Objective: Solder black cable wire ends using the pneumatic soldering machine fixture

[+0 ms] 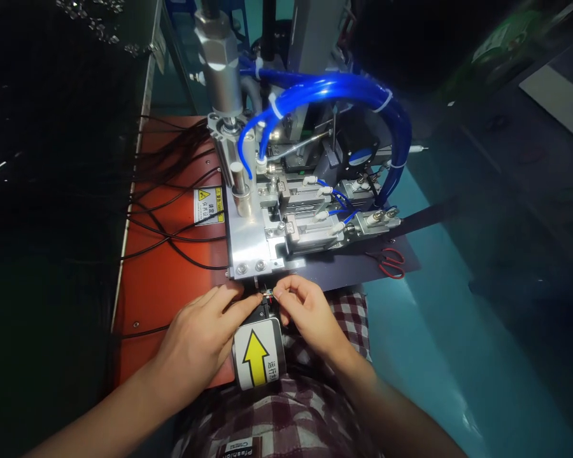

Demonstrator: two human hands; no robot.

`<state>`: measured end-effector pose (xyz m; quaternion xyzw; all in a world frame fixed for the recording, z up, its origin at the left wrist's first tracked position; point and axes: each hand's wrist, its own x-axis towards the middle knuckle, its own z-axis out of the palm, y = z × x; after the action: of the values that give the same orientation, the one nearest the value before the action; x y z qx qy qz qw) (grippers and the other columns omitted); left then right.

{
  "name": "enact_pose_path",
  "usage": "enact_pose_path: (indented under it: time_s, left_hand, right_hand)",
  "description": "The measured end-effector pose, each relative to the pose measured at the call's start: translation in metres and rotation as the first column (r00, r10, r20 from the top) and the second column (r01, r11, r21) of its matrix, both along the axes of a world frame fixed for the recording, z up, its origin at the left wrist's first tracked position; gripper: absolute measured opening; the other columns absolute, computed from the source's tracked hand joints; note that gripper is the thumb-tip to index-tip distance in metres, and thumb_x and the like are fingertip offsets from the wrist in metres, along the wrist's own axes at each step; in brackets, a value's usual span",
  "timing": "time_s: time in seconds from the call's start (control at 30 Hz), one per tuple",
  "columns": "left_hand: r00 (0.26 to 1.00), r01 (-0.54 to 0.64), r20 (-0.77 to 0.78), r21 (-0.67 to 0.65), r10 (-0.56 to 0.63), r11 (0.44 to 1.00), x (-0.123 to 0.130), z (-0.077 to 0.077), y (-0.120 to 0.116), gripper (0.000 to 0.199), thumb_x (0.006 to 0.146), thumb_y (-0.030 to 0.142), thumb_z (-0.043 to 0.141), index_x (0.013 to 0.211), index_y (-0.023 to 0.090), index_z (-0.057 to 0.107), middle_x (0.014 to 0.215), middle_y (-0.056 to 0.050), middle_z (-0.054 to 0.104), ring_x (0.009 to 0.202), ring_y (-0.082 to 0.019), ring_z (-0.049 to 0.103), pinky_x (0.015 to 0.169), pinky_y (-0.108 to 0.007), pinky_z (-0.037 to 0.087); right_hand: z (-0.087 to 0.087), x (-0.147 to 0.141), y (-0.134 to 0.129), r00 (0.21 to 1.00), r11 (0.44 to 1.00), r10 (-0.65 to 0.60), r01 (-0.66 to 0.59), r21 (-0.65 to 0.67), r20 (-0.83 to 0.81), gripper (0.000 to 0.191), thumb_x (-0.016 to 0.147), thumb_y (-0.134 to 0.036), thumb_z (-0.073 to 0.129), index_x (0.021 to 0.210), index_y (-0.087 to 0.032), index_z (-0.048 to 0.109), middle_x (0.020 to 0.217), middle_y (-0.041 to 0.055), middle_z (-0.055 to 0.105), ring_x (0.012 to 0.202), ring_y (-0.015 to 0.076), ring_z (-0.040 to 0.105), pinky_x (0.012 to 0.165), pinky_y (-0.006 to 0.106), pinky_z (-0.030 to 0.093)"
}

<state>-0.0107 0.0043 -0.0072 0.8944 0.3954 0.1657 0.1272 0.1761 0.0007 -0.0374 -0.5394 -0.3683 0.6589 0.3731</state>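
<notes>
Just under the front edge of the machine head (254, 248), both my hands meet at a small part with white, green and red bits (268, 294), too small to name. My left hand (201, 327) reaches in from the left, its thumb tip touching the part's left side and its fingers bent beside the dark fixture (261, 313). With thumb and index finger pinched together, my right hand (308, 312) holds the part's right end. What lies beneath the fingertips is mostly hidden. A white label with a yellow arrow (255, 357) sits on the rounded piece below the fixture.
Blue air tubes (334, 89) arch above the metal cylinders (305, 197). Black cables (172, 235) cross the orange table (167, 280) at left, near a warning label (209, 205). Red-handled scissors (391, 262) lie on the dark plate at right. Checkered cloth (315, 407) covers my lap.
</notes>
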Motion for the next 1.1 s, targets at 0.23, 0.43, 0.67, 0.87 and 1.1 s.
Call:
enact_pose_path:
  time_s: [0.23,0.43,0.67,0.87,1.1]
  left_hand:
    - [0.999,-0.045,0.006,-0.025,0.045,0.999,0.001,-0.003,-0.004,0.032,0.087,0.01,0.041,0.112,0.016,0.061,0.09,-0.01,0.06,0.075,-0.023,0.06,0.059,-0.034,0.053]
    - [0.999,-0.05,-0.005,-0.02,0.05,0.999,0.004,0.002,-0.001,0.031,0.086,0.01,0.043,0.109,0.014,0.064,0.09,-0.011,0.061,0.072,-0.023,0.061,0.058,-0.034,0.054]
    - [0.999,-0.039,-0.006,-0.032,0.039,0.999,0.004,0.002,-0.001,0.031,0.085,0.009,0.044,0.109,0.013,0.064,0.092,-0.012,0.061,0.075,-0.024,0.061,0.061,-0.035,0.054]
    - [0.999,-0.035,0.0,-0.045,0.035,0.998,0.004,0.001,-0.001,0.032,0.086,0.01,0.042,0.109,0.013,0.064,0.089,-0.011,0.06,0.076,-0.024,0.06,0.06,-0.036,0.053]
    - [0.999,-0.031,0.037,-0.08,0.034,0.996,0.003,-0.002,-0.001,0.033,0.087,0.011,0.04,0.111,0.014,0.063,0.093,-0.011,0.058,0.08,-0.024,0.059,0.064,-0.035,0.053]
  right_hand:
    - [-0.002,-0.005,-0.019,0.991,0.992,-0.084,0.074,-0.102,-0.099,0.024,0.076,-0.037,0.065,0.078,-0.015,0.057,0.057,-0.0042,0.051,0.046,0.0071,0.043,0.046,0.02,0.034]
    - [0.002,-0.013,-0.022,0.991,0.99,-0.126,0.128,-0.055,0.045,0.02,0.078,-0.034,0.062,0.075,-0.015,0.056,0.054,-0.0047,0.046,0.044,0.0074,0.037,0.043,0.021,0.03]
    - [0.019,0.002,-0.016,0.749,0.847,-0.076,-0.3,0.439,0.658,0.012,0.088,-0.019,0.047,0.078,-0.017,0.054,0.076,0.0027,0.053,0.067,0.0147,0.05,0.063,0.028,0.038]
    - [0.018,0.006,-0.011,0.716,0.804,-0.043,-0.389,0.45,0.697,0.011,0.09,-0.019,0.044,0.081,-0.018,0.05,0.078,0.0026,0.052,0.07,0.0154,0.05,0.066,0.028,0.039]
    - [0.012,0.011,-0.005,0.826,0.856,0.035,-0.315,0.41,0.563,0.012,0.089,-0.02,0.045,0.079,-0.019,0.05,0.077,0.0013,0.051,0.07,0.0145,0.049,0.064,0.027,0.039]
